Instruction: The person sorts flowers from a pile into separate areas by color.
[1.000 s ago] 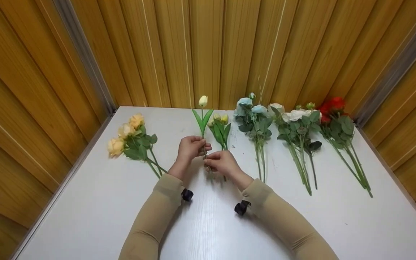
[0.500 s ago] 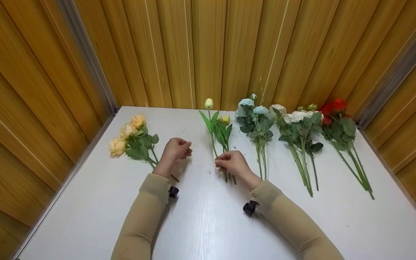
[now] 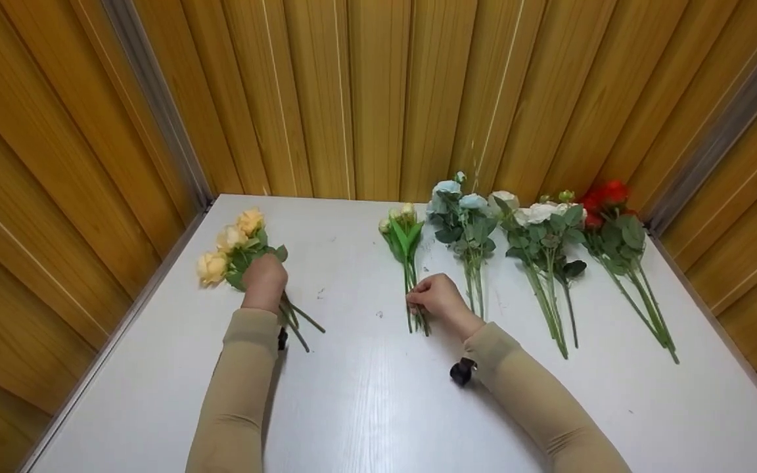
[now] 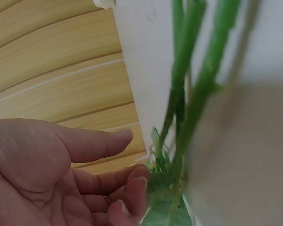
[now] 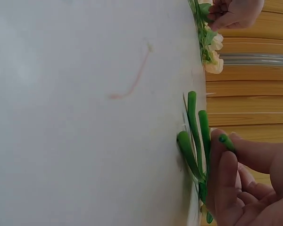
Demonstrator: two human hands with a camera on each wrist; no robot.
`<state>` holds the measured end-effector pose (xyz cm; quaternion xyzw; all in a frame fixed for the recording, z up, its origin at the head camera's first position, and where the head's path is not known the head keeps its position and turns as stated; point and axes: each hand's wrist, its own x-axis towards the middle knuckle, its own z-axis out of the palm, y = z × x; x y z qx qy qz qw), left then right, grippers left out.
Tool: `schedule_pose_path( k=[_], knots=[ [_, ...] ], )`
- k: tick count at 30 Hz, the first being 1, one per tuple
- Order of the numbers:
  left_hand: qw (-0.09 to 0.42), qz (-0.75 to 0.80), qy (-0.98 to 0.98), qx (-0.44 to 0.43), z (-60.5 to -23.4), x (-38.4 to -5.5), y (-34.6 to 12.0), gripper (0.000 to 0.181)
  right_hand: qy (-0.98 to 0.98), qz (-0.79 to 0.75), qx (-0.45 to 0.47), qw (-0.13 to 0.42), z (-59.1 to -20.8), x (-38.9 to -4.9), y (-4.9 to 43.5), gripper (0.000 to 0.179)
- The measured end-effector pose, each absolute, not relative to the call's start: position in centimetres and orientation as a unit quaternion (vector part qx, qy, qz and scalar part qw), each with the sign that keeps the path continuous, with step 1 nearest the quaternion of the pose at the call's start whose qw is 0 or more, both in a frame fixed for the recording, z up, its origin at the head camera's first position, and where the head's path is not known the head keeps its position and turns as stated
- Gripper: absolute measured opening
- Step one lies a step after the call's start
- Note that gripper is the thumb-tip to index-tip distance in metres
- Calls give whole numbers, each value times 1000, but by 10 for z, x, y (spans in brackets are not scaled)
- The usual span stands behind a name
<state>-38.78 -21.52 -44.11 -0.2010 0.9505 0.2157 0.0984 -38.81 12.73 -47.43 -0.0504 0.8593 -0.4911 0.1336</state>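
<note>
My left hand (image 3: 265, 281) is over the stems and leaves of the peach-yellow roses (image 3: 213, 267) on the left. In the left wrist view the thumb and fingers (image 4: 98, 182) are apart and loosely bent, close beside the green rose stems (image 4: 198, 101), not wrapped round them. My right hand (image 3: 441, 297) pinches a tulip stem (image 5: 227, 142) between thumb and fingers, low on the small bunch of pale yellow tulips (image 3: 405, 238). Several other tulip stem ends (image 5: 188, 153) lie beside those fingers. The held tulip's head is among the others in the bunch.
Right of the tulips lie blue roses (image 3: 472, 202), white roses (image 3: 539, 211) and red roses (image 3: 612, 192), stems toward me. The white table (image 3: 378, 401) ends at a wood-look wall (image 3: 378, 98) behind and at both sides.
My left hand let go of the tulip and moved left to the peach-yellow roses. My right hand moved slightly right and lowered the tulip onto the other tulips.
</note>
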Motion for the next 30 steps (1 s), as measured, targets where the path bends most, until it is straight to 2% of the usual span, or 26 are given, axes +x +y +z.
schedule_pose_path(
  k=[8,14,18,21,24,28,30],
  knots=[
    [145,194,950,-197,-450,-390,-220,26,861,-479,-45,167,-474,-391,128,15],
    [148,203,946,-206,-451,-390,-222,29,883,-440,-47,158,-472,-391,129,23],
    [132,230,943,-202,-449,-390,-224,29,888,-428,-48,157,-472,-391,129,30],
    [109,316,920,-203,-447,-388,-227,24,888,-429,-47,159,-472,-390,130,31],
    [97,467,853,-213,-448,-387,-228,17,889,-428,-47,155,-472,-389,129,32],
    [103,594,763,-233,-449,-387,-230,25,892,-426,-49,145,-469,-387,127,34],
    [112,609,747,-240,-448,-386,-230,27,892,-427,-49,141,-467,-386,126,33]
  ],
)
